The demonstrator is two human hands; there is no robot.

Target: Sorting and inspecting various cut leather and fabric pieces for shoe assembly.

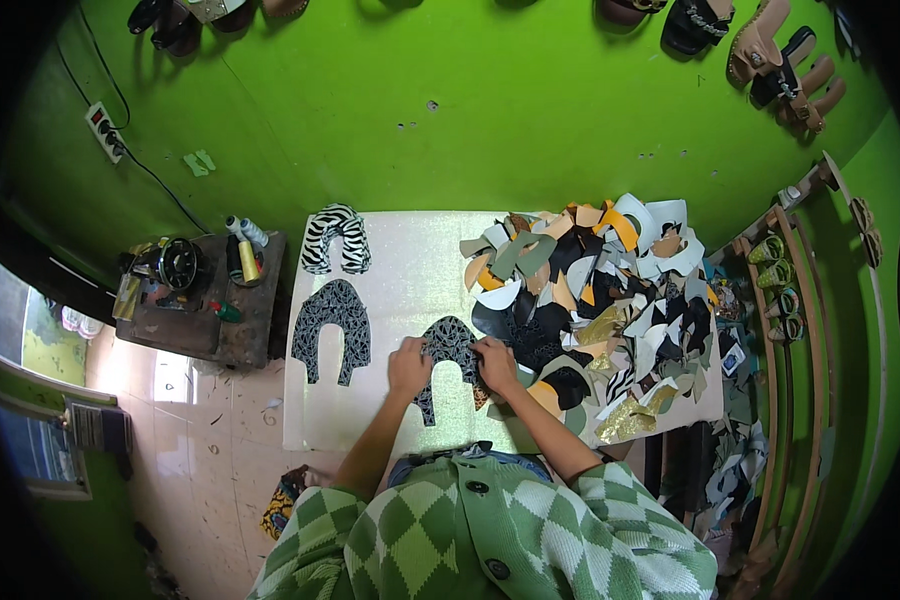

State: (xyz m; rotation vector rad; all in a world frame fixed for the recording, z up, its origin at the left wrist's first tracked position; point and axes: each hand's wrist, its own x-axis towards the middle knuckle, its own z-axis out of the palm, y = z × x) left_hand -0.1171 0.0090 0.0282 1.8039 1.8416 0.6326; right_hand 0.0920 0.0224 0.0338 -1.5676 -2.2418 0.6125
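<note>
In front of me on the table [410, 240] lies a U-shaped black-and-grey patterned shoe upper piece [448, 338], its opening toward me. My left hand [408, 368] pinches its left edge, and my right hand [497, 364] has closed fingers on its right edge. A bit of leopard print [481, 396] shows at the piece's right leg, beside my right hand. To the left, a stack of similar black-and-grey U-shaped pieces [320, 311] lies flat. Behind that stack sits a pile of zebra-striped U-shaped pieces [334, 233].
A large heap of mixed offcuts [610, 310] covers the table's right side, close to my right hand. A sewing machine [175, 265] with thread spools [247, 258] stands on a dark table at left. Sandals [776, 285] sit on a wooden rack [805, 400] at right.
</note>
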